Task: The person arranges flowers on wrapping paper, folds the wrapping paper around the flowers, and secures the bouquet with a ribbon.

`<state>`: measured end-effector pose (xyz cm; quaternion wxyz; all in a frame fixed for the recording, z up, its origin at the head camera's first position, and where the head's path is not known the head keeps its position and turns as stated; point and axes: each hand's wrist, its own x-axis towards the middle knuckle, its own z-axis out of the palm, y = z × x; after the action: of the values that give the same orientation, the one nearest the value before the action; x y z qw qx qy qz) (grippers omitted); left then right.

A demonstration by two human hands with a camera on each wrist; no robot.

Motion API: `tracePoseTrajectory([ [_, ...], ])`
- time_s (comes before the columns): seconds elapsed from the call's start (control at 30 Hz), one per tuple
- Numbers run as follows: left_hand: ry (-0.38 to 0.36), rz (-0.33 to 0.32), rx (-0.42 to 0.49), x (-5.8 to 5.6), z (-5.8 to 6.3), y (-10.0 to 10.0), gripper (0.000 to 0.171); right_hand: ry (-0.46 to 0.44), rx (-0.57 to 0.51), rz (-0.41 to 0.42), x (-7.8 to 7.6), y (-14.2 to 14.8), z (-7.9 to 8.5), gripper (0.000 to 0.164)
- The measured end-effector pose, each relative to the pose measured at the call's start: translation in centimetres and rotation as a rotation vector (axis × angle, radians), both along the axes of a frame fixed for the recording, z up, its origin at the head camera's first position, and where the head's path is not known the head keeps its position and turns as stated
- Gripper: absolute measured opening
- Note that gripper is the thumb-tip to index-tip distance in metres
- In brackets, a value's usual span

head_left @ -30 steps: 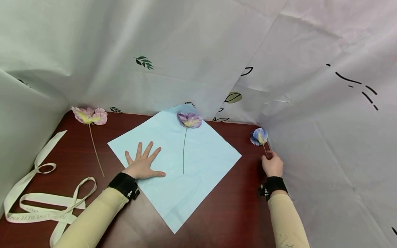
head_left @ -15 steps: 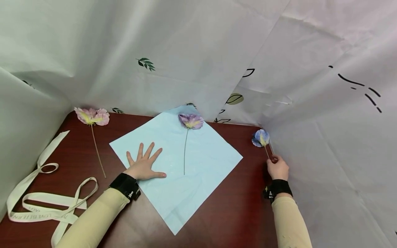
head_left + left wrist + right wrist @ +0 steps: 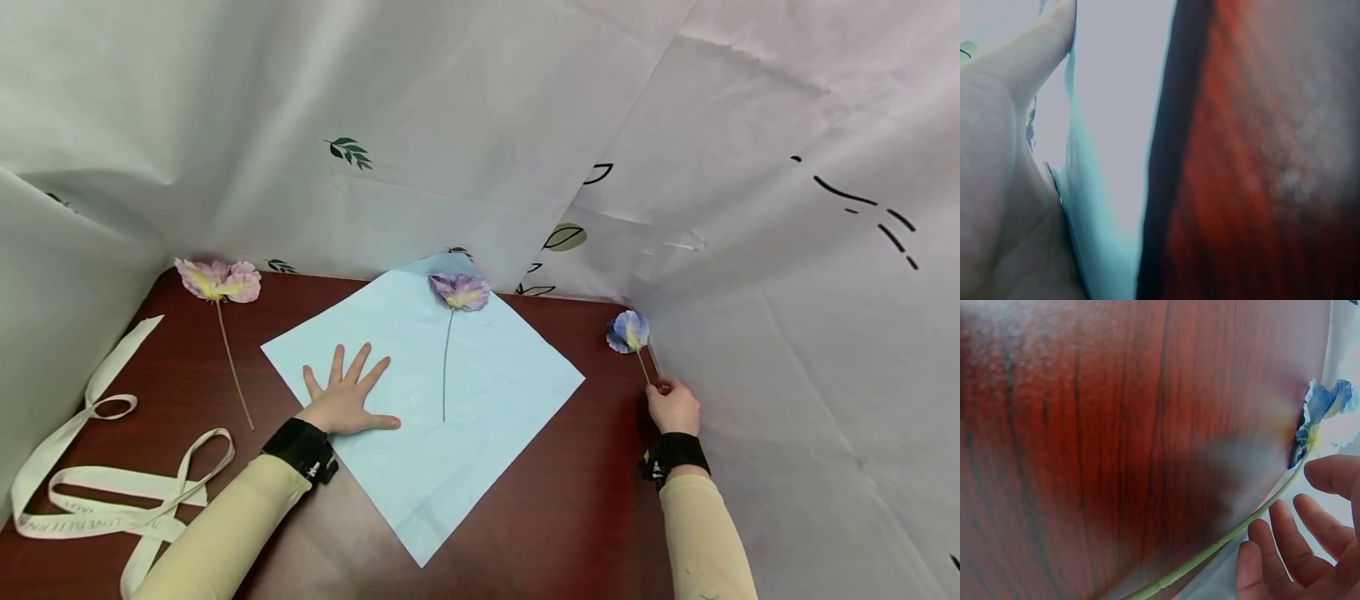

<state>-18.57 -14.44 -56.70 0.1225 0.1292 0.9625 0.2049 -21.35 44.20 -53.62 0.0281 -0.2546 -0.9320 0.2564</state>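
Observation:
In the head view, my left hand (image 3: 342,404) lies spread with straight fingers on a light blue sheet of wrapping paper (image 3: 495,367), near its left corner. A purple artificial flower (image 3: 460,292) with a thin stem lies on that sheet, right of the hand. My right hand (image 3: 673,406) is beside the stem of a blue artificial flower (image 3: 628,331) at the table's right edge. In the right wrist view, its loosely bent fingers (image 3: 1297,547) come close to the green stem (image 3: 1210,550), the thumb apart from them; no pinch shows. Contact with the stem cannot be told.
A pink artificial flower (image 3: 219,282) lies on the dark red table (image 3: 555,500) at the back left. A cream printed ribbon (image 3: 120,481) lies looped at the left, by the left sleeve. White patterned cloth (image 3: 420,150) hangs behind and along both sides.
My right hand has drawn back a little toward the near right, away from the blue blossom, which stays about where it was. The left hand stays on the paper.

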Motion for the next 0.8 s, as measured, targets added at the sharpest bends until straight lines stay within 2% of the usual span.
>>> tracePoseTrajectory([
  [0.33,0.014,0.003,0.007,0.16,0.09,-0.12,0.116,-0.013,0.021,-0.008,0.10,-0.09,0.23,0.042],
  [0.8,0.029,0.000,0.013,0.19,-0.29,-0.31,0.117,-0.061,0.031,0.072,0.46,-0.30,0.14,0.042],
])
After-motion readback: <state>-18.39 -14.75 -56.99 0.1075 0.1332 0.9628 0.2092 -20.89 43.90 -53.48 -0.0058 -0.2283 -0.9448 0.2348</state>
